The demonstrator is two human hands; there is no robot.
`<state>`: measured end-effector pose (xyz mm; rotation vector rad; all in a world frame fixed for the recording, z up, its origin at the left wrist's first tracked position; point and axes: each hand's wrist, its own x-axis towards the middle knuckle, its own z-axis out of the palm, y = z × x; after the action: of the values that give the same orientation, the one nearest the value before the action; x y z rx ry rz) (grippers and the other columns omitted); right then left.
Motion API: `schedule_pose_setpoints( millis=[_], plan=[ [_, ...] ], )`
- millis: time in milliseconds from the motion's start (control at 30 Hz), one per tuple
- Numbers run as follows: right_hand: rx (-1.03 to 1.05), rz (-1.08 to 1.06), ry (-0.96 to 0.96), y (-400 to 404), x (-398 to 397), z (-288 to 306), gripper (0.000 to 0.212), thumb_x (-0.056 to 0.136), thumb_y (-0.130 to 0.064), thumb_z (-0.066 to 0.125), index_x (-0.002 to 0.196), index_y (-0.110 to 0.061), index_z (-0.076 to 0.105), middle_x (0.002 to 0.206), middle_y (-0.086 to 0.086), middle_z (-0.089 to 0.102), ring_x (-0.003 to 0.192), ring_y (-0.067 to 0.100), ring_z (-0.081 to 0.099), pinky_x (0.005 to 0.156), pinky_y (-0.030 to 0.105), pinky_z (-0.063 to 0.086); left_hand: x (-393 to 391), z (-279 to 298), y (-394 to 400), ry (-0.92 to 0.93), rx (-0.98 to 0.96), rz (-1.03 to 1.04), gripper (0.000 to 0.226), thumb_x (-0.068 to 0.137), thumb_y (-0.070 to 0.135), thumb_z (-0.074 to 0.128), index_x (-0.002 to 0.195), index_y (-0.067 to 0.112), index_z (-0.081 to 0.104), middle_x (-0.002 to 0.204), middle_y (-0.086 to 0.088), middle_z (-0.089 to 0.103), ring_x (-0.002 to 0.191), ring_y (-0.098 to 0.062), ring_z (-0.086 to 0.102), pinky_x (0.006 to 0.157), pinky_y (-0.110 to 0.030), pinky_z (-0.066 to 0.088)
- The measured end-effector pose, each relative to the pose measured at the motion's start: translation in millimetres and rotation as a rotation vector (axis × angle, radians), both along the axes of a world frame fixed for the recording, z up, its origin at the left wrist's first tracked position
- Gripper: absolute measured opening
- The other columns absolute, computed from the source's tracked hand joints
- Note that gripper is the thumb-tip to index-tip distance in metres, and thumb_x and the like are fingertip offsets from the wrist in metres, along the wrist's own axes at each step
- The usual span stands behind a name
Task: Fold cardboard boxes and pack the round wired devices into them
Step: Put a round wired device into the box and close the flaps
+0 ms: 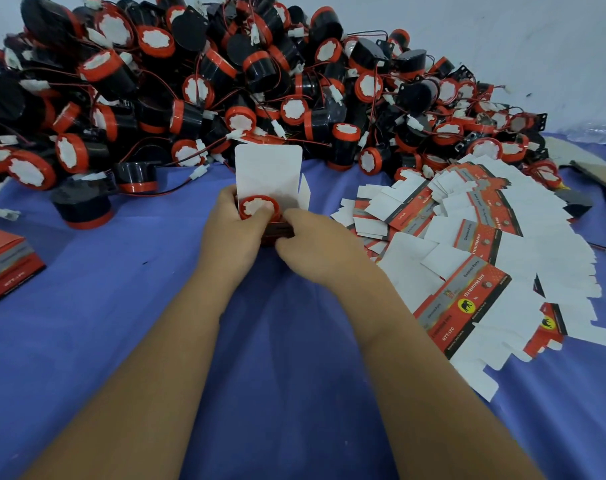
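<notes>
centre of frame: left hand (234,225) has its fingers curled round the side of a small cardboard box (277,232), thumb lying on the white-and-red face of the round wired device (258,206) seated in the box mouth. right hand (317,247) grips the box from the other side, fingers curled onto its near corner; the fingertips themselves are mostly hidden behind the knuckles. the device sits nearly flush in the opening, only its top face showing. its wire cannot be seen.

top flap (268,173) stands upright and open behind the device, white inner side toward the camera; a small side flap (304,195) stands open at its right.

step in hand, by judgement: insertion of the device, close to finished. next move likely calls for pressing the device fully down, folding the side flaps in, then tucking the top flap, with one hand steadying the box.

outward: heap of unpacked devices (225,81) across the upper half of the frame; fan of flat box blanks (467,258) at right; a closed box (7,265) at the left edge. all lie on a blue cloth (121,306).
</notes>
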<state>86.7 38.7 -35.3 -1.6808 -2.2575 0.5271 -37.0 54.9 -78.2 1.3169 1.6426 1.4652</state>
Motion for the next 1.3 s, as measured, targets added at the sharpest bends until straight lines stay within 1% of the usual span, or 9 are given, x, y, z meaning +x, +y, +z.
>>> schedule_pose_setpoints(
  millis=[200, 300, 367, 533, 633, 700, 967, 1167, 1300],
  plan=[
    [0.061, -0.091, 0.236, -1.0, 17.9, 28.5, 0.031, 0.085, -0.006, 0.050, 0.115, -0.011, 0.043, 0.087, 0.014, 0.067, 0.081, 0.034, 0.065, 0.075, 0.045, 0.055, -0.7, -0.2, -2.5, -0.006, 0.019, -0.021, 0.023, 0.094, 0.029, 0.061, 0.113, 0.033, 0.049, 0.100, 0.021, 0.057, 0.089, 0.005, 0.056, 0.065, -0.015, 0.039],
    [-0.002, -0.114, 0.039, -5.4, 26.8, 37.6, 0.009, 0.084, -0.007, 0.053, 0.089, -0.002, 0.059, 0.076, 0.011, 0.072, 0.072, 0.027, 0.067, 0.068, 0.035, 0.054, -0.8, 0.4, -3.4, -0.002, 0.015, -0.016, 0.022, 0.094, 0.029, 0.061, 0.112, 0.032, 0.050, 0.098, 0.020, 0.056, 0.087, 0.004, 0.055, 0.064, -0.014, 0.039],
    [-0.162, -0.077, 0.004, -7.9, 30.7, 42.6, 0.022, 0.086, -0.011, 0.054, 0.072, -0.001, 0.068, 0.066, 0.006, 0.072, 0.063, 0.019, 0.063, 0.064, 0.029, 0.049, -0.5, 0.6, -3.3, 0.010, 0.019, -0.013, 0.021, 0.094, 0.028, 0.060, 0.111, 0.032, 0.049, 0.098, 0.020, 0.056, 0.088, 0.004, 0.055, 0.064, -0.014, 0.038],
    [-0.189, -0.258, 0.571, -2.2, 18.3, 34.2, 0.026, 0.085, -0.022, 0.058, 0.085, -0.001, 0.073, 0.067, -0.001, 0.059, 0.055, 0.010, 0.046, 0.060, 0.027, 0.039, 0.6, 0.7, -3.1, 0.079, 0.011, -0.053, 0.022, 0.096, 0.025, 0.057, 0.116, 0.030, 0.049, 0.115, 0.006, 0.058, 0.103, -0.014, 0.057, 0.078, -0.025, 0.046],
    [-0.052, -0.354, 0.782, 3.8, 4.1, 14.8, 0.017, 0.085, -0.025, 0.062, 0.079, -0.016, 0.076, 0.091, -0.001, 0.066, 0.092, 0.020, 0.057, 0.081, 0.034, 0.049, 2.3, 2.1, -5.7, 0.088, 0.017, -0.113, 0.028, 0.097, 0.025, 0.056, 0.123, 0.028, 0.049, 0.123, 0.003, 0.059, 0.111, -0.017, 0.057, 0.092, -0.035, 0.050],
    [0.094, -0.385, 0.716, 6.9, -0.8, 0.2, 0.014, 0.088, -0.038, 0.065, 0.092, -0.031, 0.076, 0.125, -0.003, 0.053, 0.121, 0.020, 0.040, 0.103, 0.037, 0.038, 3.2, 2.7, -7.4, 0.093, 0.042, -0.160, 0.026, 0.098, 0.024, 0.056, 0.121, 0.032, 0.050, 0.121, 0.007, 0.061, 0.110, -0.013, 0.058, 0.088, -0.027, 0.049],
    [0.260, -0.398, 0.815, 19.0, -2.2, -15.2, 0.027, 0.092, -0.042, 0.063, 0.112, -0.026, 0.073, 0.140, -0.001, 0.037, 0.131, 0.018, 0.032, 0.109, 0.039, 0.036, 2.1, 2.3, -10.2, 0.088, 0.062, -0.227, 0.033, 0.098, 0.023, 0.056, 0.128, 0.035, 0.049, 0.125, 0.008, 0.060, 0.110, -0.005, 0.058, 0.089, -0.023, 0.048],
    [0.651, -0.336, 0.084, 14.8, 9.4, -20.2, 0.021, 0.092, -0.036, 0.060, 0.103, -0.026, 0.075, 0.148, 0.007, 0.039, 0.130, 0.029, 0.037, 0.105, 0.042, 0.024, 6.2, 1.1, -9.8, 0.151, 0.056, -0.128, 0.032, 0.097, 0.024, 0.057, 0.129, 0.022, 0.052, 0.120, 0.005, 0.061, 0.109, -0.014, 0.059, 0.093, -0.036, 0.050],
    [0.732, -0.271, -0.110, 6.5, 9.2, -20.4, 0.024, 0.091, -0.035, 0.058, 0.096, -0.020, 0.076, 0.145, 0.013, 0.043, 0.124, 0.034, 0.045, 0.103, 0.048, 0.027, 4.6, 1.0, -7.6, 0.220, 0.048, -0.027, 0.031, 0.096, 0.029, 0.058, 0.124, 0.017, 0.054, 0.117, 0.002, 0.061, 0.107, -0.019, 0.057, 0.089, -0.038, 0.049]
  ],
)
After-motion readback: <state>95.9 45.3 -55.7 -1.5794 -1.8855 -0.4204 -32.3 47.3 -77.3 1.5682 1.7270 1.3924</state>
